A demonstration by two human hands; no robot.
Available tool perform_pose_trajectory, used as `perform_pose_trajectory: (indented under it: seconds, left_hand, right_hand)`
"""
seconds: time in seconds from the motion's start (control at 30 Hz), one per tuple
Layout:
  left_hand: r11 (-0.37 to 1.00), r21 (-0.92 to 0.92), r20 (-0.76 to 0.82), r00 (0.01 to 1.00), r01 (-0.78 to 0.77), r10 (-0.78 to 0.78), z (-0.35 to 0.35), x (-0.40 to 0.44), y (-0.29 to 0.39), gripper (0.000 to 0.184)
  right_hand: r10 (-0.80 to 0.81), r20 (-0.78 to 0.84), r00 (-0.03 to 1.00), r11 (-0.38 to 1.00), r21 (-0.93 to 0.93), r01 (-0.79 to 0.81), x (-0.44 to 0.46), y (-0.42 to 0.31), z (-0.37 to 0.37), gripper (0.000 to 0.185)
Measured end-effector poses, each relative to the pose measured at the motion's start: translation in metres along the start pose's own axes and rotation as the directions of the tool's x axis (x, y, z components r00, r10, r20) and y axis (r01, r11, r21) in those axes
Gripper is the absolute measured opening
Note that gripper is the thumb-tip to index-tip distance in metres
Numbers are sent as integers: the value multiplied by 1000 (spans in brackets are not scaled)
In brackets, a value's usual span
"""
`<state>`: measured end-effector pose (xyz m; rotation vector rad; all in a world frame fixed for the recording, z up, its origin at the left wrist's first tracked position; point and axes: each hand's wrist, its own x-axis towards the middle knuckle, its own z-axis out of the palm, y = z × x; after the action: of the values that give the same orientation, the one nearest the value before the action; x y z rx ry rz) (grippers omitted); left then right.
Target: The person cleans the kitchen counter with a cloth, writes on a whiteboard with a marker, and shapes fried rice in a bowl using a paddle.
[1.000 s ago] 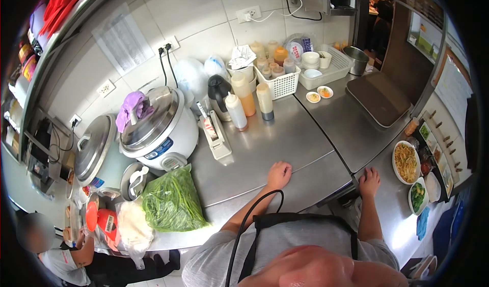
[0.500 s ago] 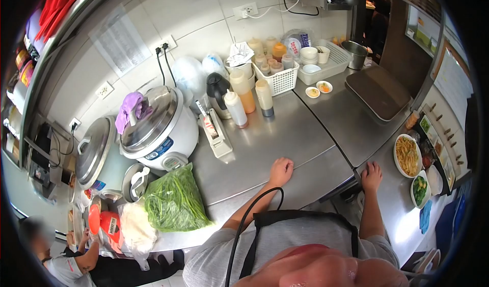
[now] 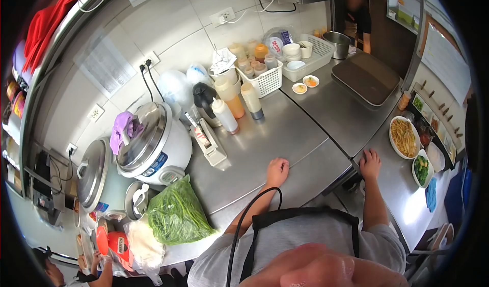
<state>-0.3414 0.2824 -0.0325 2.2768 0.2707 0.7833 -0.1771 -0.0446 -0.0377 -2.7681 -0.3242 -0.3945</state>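
My left hand (image 3: 278, 171) rests on the steel counter (image 3: 254, 149), its fingers curled in, and no object shows in it. My right hand (image 3: 370, 162) lies at the side counter's edge with fingers apart, holding nothing. To its right are a bowl of noodles (image 3: 404, 137) and a bowl of green vegetables (image 3: 421, 169). Left of my left hand sits a clear bag of leafy greens (image 3: 178, 210). Farther back stand a white squeeze bottle (image 3: 224, 116), a dark-bottomed bottle (image 3: 251, 101) and a narrow pale holder (image 3: 210, 147).
A rice cooker (image 3: 153, 144) and a second lidded pot (image 3: 94, 175) stand left. Behind are a white basket (image 3: 265, 80) of bottles, two small dishes (image 3: 305, 84) and a brown tray (image 3: 367, 78). A co-worker's arm (image 3: 105, 272) shows lower left; another person (image 3: 360, 17) stands in the doorway.
The view has shifted slightly, while both my hands stay resting on the counters. A person has come into the doorway at the upper right. The co-worker sits lower in view.
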Motion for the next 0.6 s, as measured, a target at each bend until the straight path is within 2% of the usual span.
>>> perform_pose_trajectory:
  seconds: [0.6]
  left_hand:
    - [1000,16,36,999,10,-11,-1,1,3,7]
  right_hand:
    - [3,-34,999,1000,21,-2,-1,-3,-5,35]
